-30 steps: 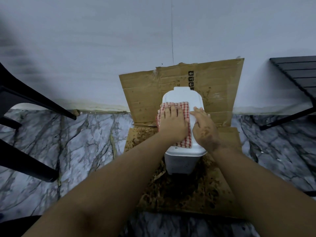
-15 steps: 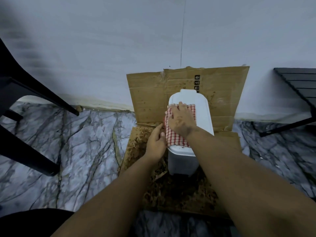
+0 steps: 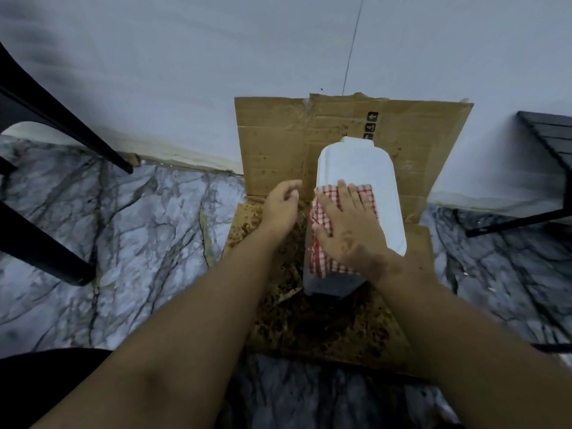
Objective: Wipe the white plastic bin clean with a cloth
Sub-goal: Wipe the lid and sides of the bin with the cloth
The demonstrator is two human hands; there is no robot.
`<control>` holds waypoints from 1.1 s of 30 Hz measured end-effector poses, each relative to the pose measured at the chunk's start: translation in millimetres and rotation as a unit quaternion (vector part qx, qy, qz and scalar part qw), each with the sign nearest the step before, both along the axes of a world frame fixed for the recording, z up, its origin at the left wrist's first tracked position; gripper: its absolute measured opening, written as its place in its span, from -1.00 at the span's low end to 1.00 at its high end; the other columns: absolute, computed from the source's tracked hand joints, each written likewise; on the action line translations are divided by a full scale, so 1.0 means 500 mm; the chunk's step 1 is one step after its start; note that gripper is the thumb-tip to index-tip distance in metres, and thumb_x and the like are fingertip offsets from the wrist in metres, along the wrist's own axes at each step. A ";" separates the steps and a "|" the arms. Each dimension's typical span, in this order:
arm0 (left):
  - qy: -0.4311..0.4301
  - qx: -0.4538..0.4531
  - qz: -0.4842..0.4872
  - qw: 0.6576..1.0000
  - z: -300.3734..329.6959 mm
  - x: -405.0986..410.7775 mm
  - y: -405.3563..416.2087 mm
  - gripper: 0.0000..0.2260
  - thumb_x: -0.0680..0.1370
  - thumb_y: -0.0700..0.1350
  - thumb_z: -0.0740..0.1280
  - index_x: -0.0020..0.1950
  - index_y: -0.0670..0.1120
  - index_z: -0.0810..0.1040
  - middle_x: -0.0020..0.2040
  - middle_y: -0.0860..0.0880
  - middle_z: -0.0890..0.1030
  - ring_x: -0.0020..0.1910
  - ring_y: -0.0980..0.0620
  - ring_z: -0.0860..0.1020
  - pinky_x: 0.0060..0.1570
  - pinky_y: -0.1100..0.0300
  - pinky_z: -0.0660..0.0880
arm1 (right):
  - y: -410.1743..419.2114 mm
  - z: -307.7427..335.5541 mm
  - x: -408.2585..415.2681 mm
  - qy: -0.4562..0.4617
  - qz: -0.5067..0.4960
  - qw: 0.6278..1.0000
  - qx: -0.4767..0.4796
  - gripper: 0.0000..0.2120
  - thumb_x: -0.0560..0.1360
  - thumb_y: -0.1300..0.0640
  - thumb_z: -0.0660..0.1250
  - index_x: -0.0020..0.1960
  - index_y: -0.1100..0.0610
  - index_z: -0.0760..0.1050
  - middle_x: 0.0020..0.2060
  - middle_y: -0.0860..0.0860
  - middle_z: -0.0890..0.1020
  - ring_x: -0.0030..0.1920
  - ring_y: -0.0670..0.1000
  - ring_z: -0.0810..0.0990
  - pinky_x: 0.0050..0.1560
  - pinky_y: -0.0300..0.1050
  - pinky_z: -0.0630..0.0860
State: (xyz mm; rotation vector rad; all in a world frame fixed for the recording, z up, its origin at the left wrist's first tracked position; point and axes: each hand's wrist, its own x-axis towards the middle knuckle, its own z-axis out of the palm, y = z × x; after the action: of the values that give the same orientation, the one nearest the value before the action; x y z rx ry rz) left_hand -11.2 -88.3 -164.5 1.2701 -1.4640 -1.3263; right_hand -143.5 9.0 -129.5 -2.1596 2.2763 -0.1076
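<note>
The white plastic bin [image 3: 359, 168] stands with its lid closed on a stained sheet of cardboard. A red-and-white checked cloth [image 3: 320, 252] lies over the near left part of the lid and hangs a little down the left side. My right hand [image 3: 346, 224] presses flat on the cloth with its fingers straight and spread. My left hand [image 3: 280, 205] hovers just left of the bin, fingers loosely curled, holding nothing and apart from the bin.
The cardboard [image 3: 325, 329] covers the marble floor and folds up against the pale wall behind the bin. Black chair legs [image 3: 43, 246] stand at the left. A black slatted table [image 3: 548, 140] stands at the right.
The cloth passed from under my left hand to under my right hand. My left hand came off the lid and moved to the left of the bin. The view moved closer.
</note>
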 end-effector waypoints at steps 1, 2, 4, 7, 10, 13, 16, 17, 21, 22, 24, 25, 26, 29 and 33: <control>-0.013 -0.026 -0.017 0.999 0.026 -0.010 -0.018 -0.73 0.69 -0.21 0.18 0.33 -0.09 0.58 0.31 -0.02 0.59 0.26 0.09 0.51 0.30 0.20 0.42 | 0.017 -0.005 0.005 0.004 -0.004 1.000 -0.009 -0.34 0.59 -0.24 -0.01 0.61 -0.05 -0.02 0.60 0.15 0.01 0.60 0.19 -0.04 0.57 0.12 -0.20; -0.023 -0.048 -0.042 0.998 0.051 -0.024 -0.036 -0.73 0.70 -0.20 0.18 0.31 -0.08 0.59 0.32 -0.01 0.58 0.26 0.10 0.49 0.30 0.22 0.41 | 0.030 -0.011 0.008 0.007 -0.007 1.000 -0.017 -0.35 0.58 -0.24 -0.03 0.61 -0.04 -0.01 0.60 0.16 0.04 0.59 0.19 0.00 0.58 0.14 -0.16; -0.032 -0.074 -0.110 0.991 0.093 -0.054 -0.069 -0.74 0.70 -0.18 0.19 0.28 -0.05 0.61 0.36 0.01 0.55 0.32 0.10 0.46 0.35 0.21 0.38 | 0.048 -0.020 0.008 0.009 -0.012 1.000 -0.027 -0.35 0.56 -0.23 -0.05 0.60 -0.01 0.05 0.59 0.16 0.10 0.58 0.19 0.06 0.58 0.16 -0.08; -0.083 -0.113 -0.215 0.967 0.123 -0.104 -0.107 -0.75 0.69 -0.10 0.23 0.33 0.00 0.60 0.49 0.02 0.44 0.46 0.08 0.34 0.38 0.26 0.24 | 0.063 -0.025 -0.003 -0.021 -0.020 0.999 -0.035 -0.34 0.57 -0.26 -0.03 0.61 -0.02 0.07 0.59 0.12 0.11 0.59 0.15 0.07 0.58 0.13 -0.07; -0.208 -0.174 -0.324 0.906 0.123 -0.155 -0.141 -0.66 0.68 0.01 0.24 0.46 0.07 0.49 0.59 0.05 0.29 0.59 0.03 0.16 0.43 0.23 0.10 | 0.082 -0.025 -0.019 -0.044 -0.035 0.997 -0.050 -0.32 0.57 -0.29 0.02 0.60 -0.01 0.10 0.60 0.08 0.09 0.59 0.10 0.05 0.58 0.09 -0.06; -0.356 -0.249 -0.357 0.827 0.099 -0.169 -0.162 -0.59 0.65 0.20 0.23 0.51 0.22 0.39 0.63 0.14 0.18 0.64 0.01 0.01 0.55 0.01 0.00 | 0.103 -0.028 -0.032 -0.042 -0.045 0.996 -0.066 -0.32 0.56 -0.30 0.03 0.60 -0.02 0.13 0.60 0.05 0.11 0.59 0.07 0.05 0.58 0.06 -0.06; -0.344 -0.289 -0.347 0.823 0.077 -0.157 -0.175 -0.57 0.64 0.23 0.21 0.52 0.23 0.37 0.63 0.13 0.18 0.64 -0.01 0.02 0.56 -0.02 0.02 | 0.091 -0.032 -0.025 -0.036 -0.054 0.996 -0.061 -0.31 0.55 -0.32 0.04 0.60 -0.05 0.13 0.60 0.05 0.11 0.59 0.08 0.06 0.58 0.08 -0.06; -0.338 -0.290 -0.344 0.827 0.074 -0.151 -0.179 -0.57 0.64 0.23 0.22 0.52 0.22 0.37 0.63 0.13 0.18 0.64 -0.02 0.02 0.56 -0.01 0.02 | 0.081 -0.034 -0.017 -0.030 -0.060 0.996 -0.063 -0.31 0.54 -0.32 0.05 0.59 -0.06 0.13 0.60 0.06 0.11 0.59 0.09 0.07 0.58 0.09 -0.06; -0.333 -0.268 -0.357 0.830 0.081 -0.137 -0.198 -0.54 0.62 0.21 0.28 0.52 0.17 0.40 0.63 0.10 0.20 0.63 -0.02 0.04 0.55 0.00 0.00 | 0.051 -0.036 0.016 -0.030 -0.088 0.992 -0.081 -0.31 0.51 -0.34 0.09 0.57 -0.08 0.20 0.58 0.09 0.17 0.58 0.14 0.11 0.57 0.10 -0.09; -0.332 -0.268 -0.360 0.830 0.083 -0.139 -0.201 -0.53 0.61 0.20 0.30 0.51 0.15 0.42 0.62 0.08 0.22 0.63 -0.02 0.05 0.56 -0.01 0.01 | 0.049 -0.037 0.024 -0.031 -0.098 0.991 -0.087 -0.31 0.51 -0.34 0.10 0.56 -0.08 0.22 0.58 0.10 0.19 0.58 0.14 0.12 0.56 0.10 -0.08; -0.340 -0.272 -0.362 0.824 0.085 -0.150 -0.206 -0.52 0.59 0.22 0.33 0.49 0.15 0.45 0.60 0.07 0.26 0.61 -0.02 0.11 0.57 -0.06 0.05 | 0.042 -0.036 0.037 -0.043 -0.128 0.987 -0.092 -0.33 0.52 -0.31 0.12 0.56 -0.08 0.23 0.58 0.10 0.18 0.58 0.14 0.11 0.57 0.08 -0.08; -0.353 -0.276 -0.363 0.817 0.088 -0.157 -0.206 -0.51 0.57 0.25 0.33 0.48 0.17 0.46 0.60 0.07 0.28 0.61 -0.03 0.13 0.57 -0.09 0.07 | 0.034 -0.033 0.042 -0.054 -0.144 0.984 -0.090 -0.34 0.52 -0.30 0.13 0.56 -0.09 0.22 0.58 0.10 0.17 0.58 0.14 0.09 0.57 0.07 -0.10; -0.365 -0.279 -0.367 0.809 0.092 -0.164 -0.207 -0.49 0.55 0.29 0.33 0.47 0.19 0.46 0.59 0.08 0.29 0.60 -0.04 0.14 0.56 -0.12 0.07 | 0.025 -0.030 0.046 -0.065 -0.159 0.981 -0.086 -0.35 0.53 -0.29 0.14 0.57 -0.09 0.21 0.59 0.09 0.16 0.58 0.14 0.07 0.57 0.05 -0.12; -0.384 -0.268 -0.374 0.800 0.108 -0.176 -0.213 -0.46 0.50 0.34 0.34 0.45 0.24 0.47 0.58 0.09 0.30 0.59 -0.08 0.13 0.57 -0.15 0.01 | 0.000 -0.019 0.052 -0.091 -0.183 0.976 -0.069 -0.34 0.54 -0.27 0.15 0.58 -0.09 0.16 0.59 0.08 0.13 0.59 0.13 0.04 0.57 0.05 -0.14; -0.379 -0.271 -0.377 0.801 0.103 -0.179 -0.220 -0.47 0.49 0.33 0.38 0.44 0.23 0.49 0.57 0.09 0.32 0.59 -0.07 0.15 0.58 -0.10 -0.01 | 0.025 -0.022 0.054 -0.094 -0.182 0.975 -0.086 -0.32 0.52 -0.29 0.12 0.58 -0.09 0.16 0.59 0.07 0.13 0.59 0.12 0.04 0.57 0.05 -0.14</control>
State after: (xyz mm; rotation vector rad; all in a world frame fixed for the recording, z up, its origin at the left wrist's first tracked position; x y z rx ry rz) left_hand -100.6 -198.4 -112.8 0.8491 -2.8845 -0.6724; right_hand -116.5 21.3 -140.4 -1.6794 2.5973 -0.5028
